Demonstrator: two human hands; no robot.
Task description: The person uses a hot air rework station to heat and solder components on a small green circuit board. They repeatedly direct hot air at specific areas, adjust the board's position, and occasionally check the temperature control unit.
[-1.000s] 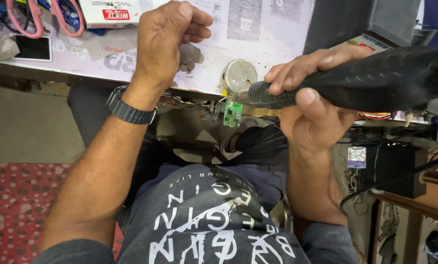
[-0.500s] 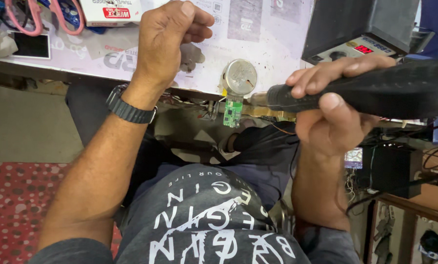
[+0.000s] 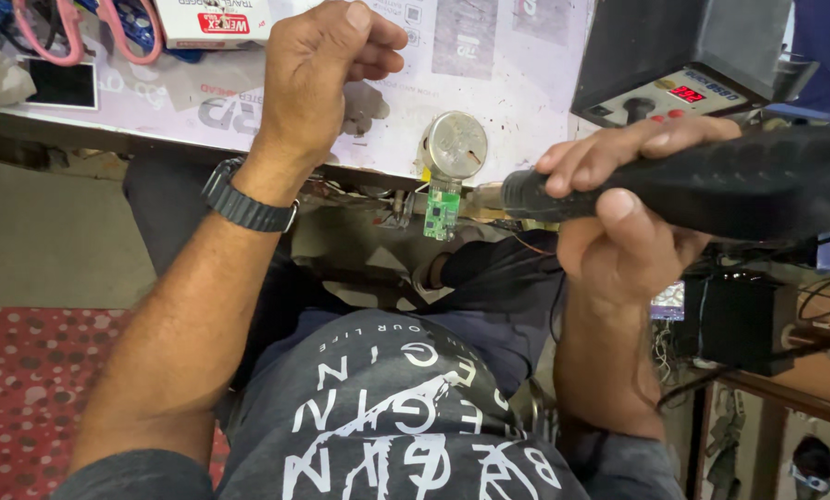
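Observation:
My right hand point(image 3: 628, 236) grips the thick black handle of a hot-air tool point(image 3: 748, 181), held level, with its metal nozzle point(image 3: 489, 199) pointing left. Just beyond the nozzle tip, a small green circuit board point(image 3: 442, 208) hangs below the table's front edge, under a round metal disc point(image 3: 456, 145). My left hand point(image 3: 327, 74) rests on the white table point(image 3: 526, 102) with its fingers curled into a fist. I can see nothing in it. A black watch point(image 3: 248, 202) is on that wrist.
A dark rework station point(image 3: 683, 56) with a red display and a knob stands at the table's right. Pink-handled scissors point(image 3: 63, 28), a dark phone point(image 3: 60, 83) and a white box point(image 3: 213, 18) lie at the back left. Cables and a black box point(image 3: 739, 324) crowd the lower right.
My right hand has drawn the tool to the right, so its nozzle tip is a little farther from the green board. The left fist has stayed put.

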